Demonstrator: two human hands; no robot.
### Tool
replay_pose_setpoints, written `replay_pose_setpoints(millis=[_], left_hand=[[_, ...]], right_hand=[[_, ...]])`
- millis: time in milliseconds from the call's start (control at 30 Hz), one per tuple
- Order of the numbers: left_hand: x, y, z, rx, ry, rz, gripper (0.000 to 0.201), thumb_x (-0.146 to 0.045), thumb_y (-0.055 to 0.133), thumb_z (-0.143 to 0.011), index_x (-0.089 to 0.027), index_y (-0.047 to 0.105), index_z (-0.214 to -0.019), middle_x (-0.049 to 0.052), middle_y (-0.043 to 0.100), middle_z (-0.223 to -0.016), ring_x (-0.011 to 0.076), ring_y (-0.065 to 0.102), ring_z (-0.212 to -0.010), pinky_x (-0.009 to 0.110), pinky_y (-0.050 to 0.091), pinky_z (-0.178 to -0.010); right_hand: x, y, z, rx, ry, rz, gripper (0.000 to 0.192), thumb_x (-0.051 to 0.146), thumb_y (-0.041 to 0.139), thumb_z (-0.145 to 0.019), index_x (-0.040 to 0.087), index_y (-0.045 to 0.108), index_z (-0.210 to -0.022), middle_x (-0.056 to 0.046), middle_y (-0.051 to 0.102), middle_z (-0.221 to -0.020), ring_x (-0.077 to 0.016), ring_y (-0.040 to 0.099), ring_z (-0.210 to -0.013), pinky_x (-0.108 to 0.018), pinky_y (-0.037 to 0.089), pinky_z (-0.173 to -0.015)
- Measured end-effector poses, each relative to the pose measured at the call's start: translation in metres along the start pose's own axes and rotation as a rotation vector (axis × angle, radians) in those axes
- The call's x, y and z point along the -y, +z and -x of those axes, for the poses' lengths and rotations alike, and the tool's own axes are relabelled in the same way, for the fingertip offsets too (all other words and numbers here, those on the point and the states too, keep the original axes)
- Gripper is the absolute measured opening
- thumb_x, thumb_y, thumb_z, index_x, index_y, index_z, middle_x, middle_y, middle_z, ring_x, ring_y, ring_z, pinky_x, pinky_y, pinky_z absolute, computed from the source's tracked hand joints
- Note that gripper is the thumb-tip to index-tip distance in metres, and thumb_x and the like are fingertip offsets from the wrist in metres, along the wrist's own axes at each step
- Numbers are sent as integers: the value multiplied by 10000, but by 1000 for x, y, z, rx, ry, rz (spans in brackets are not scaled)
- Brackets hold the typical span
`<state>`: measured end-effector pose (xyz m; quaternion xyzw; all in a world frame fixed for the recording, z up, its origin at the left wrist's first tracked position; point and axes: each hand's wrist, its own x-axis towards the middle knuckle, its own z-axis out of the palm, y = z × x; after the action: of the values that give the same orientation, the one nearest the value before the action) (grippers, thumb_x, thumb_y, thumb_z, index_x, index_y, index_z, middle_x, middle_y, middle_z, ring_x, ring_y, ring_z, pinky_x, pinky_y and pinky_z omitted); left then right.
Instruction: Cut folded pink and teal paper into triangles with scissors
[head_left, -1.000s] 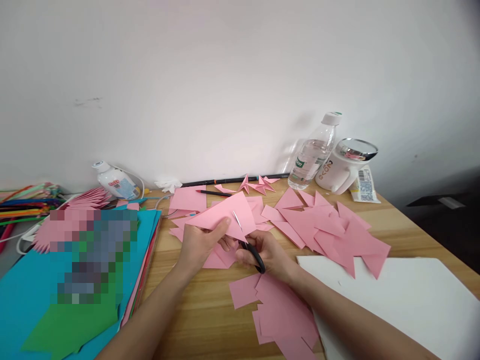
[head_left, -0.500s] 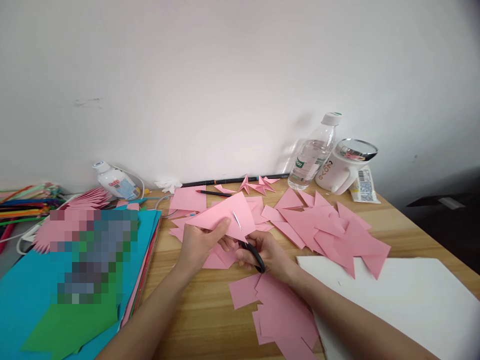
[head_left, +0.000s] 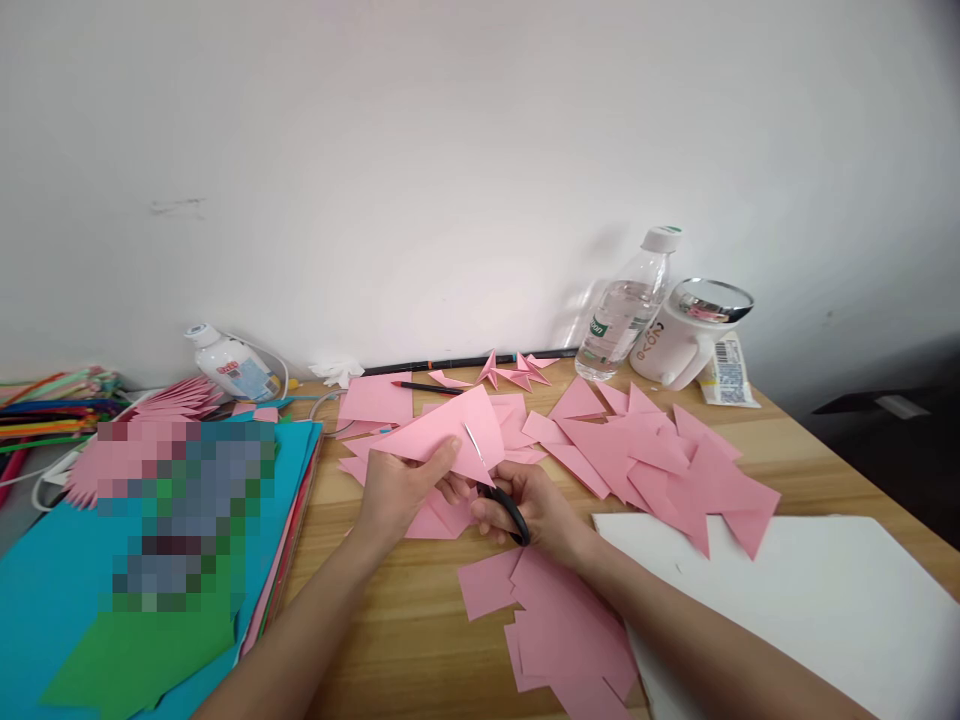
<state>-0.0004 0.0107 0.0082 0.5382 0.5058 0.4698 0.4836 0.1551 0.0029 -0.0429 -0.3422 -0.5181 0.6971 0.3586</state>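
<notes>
Wooden table [head_left: 420, 640]: left hand [head_left: 401, 490] pinching folded pink paper [head_left: 450, 432]; right hand [head_left: 536, 510] clenched around black-handled scissors [head_left: 495, 490], blade in paper.

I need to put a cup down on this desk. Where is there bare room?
Bare wood shows on the table between the left forearm, the blue paper stack and the near pink sheets. The white sheet at right is uncovered. It is crowded around both hands and toward the water bottle.
</notes>
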Motion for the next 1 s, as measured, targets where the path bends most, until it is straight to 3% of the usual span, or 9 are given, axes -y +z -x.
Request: replay_pose_setpoints(millis=[333,600,833,1000], left_hand=[[2,1,2,26,-24,1,236,-273,593,-734,-120,591,-554,22,622,-451,146,574,-382,239,485,-394],[3,3,3,72,-5,38,178,-284,580,-745,-109,611,-728,11,627,-475,147,571,-389,246,479,-383],[-1,3,3,57,2,2,171,-258,603,-730,-116,604,-825,-8,625,-473,145,572,-401,236,475,-390],[-1,4,3,39,-4,-20,152,-269,611,-721,-117,612,-715,3,626,-472,143,576,-411,232,478,-406]], right_hand=[[11,4,0,25,-72,34,379,445,722,-583,139,545,-719,23,492,-573,-102,433,-517,-230,358,-498],[15,5,-1,37,-130,19,362,410,706,-616,132,584,-812,-22,560,-619,-161,516,-600,-242,386,-514],[12,3,-1,-9,-112,60,364,405,715,-606,126,590,-802,-17,556,-612,-135,483,-538,-226,362,-472],[9,1,-1,-41,-69,135,415,492,697,-582,126,593,-747,4,496,-545,-112,417,-494,-213,311,-427]])
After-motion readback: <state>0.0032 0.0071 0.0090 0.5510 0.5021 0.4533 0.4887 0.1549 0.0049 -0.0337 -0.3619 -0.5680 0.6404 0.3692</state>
